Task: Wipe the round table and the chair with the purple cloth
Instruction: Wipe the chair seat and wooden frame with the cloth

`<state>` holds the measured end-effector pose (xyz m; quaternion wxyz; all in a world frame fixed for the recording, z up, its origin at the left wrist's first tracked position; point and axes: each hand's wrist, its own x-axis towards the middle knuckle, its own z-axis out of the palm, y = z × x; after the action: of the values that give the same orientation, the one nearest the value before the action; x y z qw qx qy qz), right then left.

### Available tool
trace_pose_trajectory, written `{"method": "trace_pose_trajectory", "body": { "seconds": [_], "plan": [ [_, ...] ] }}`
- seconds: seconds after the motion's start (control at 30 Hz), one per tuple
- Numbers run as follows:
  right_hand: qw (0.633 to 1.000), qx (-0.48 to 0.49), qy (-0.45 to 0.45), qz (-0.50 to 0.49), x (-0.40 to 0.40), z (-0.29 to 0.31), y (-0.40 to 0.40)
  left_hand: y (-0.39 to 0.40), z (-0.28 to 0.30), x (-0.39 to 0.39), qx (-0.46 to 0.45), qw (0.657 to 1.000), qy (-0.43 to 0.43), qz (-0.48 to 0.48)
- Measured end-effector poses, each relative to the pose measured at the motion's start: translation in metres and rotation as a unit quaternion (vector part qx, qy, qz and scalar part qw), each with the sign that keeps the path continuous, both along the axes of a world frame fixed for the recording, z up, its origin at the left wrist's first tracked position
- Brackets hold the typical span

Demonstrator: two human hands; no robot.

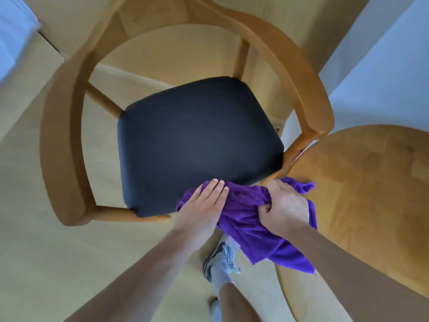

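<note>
A wooden chair with a curved back rail and a black padded seat stands in the middle of the head view. The round wooden table fills the right side, its edge close to the chair's right arm. The purple cloth is bunched at the seat's near right corner and hangs down over the gap between chair and table. My left hand lies flat on the cloth with straight fingers at the seat's front edge. My right hand grips a bunch of the cloth, thumb curled into the folds.
Pale wood floor lies all around the chair. A white wall rises at the right and a pale surface at the far left. My leg and grey shoe stand below the hanging cloth, just in front of the chair.
</note>
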<state>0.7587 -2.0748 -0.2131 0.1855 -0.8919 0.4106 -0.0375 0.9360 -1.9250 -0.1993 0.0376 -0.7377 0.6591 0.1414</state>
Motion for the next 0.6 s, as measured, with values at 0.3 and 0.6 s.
{"method": "trace_pose_trajectory", "body": {
  "seconds": [0.3,0.6],
  "plan": [
    [0.997,0.028,-0.044,-0.050,0.122,0.026,-0.119,-0.131,0.029,0.146,-0.018,0.998,-0.057,-0.024],
    [0.977,0.027,-0.148,-0.150,0.196,0.052,-0.182,-0.191,0.053,0.213,-0.129,0.990,-0.008,0.048]
  ]
}}
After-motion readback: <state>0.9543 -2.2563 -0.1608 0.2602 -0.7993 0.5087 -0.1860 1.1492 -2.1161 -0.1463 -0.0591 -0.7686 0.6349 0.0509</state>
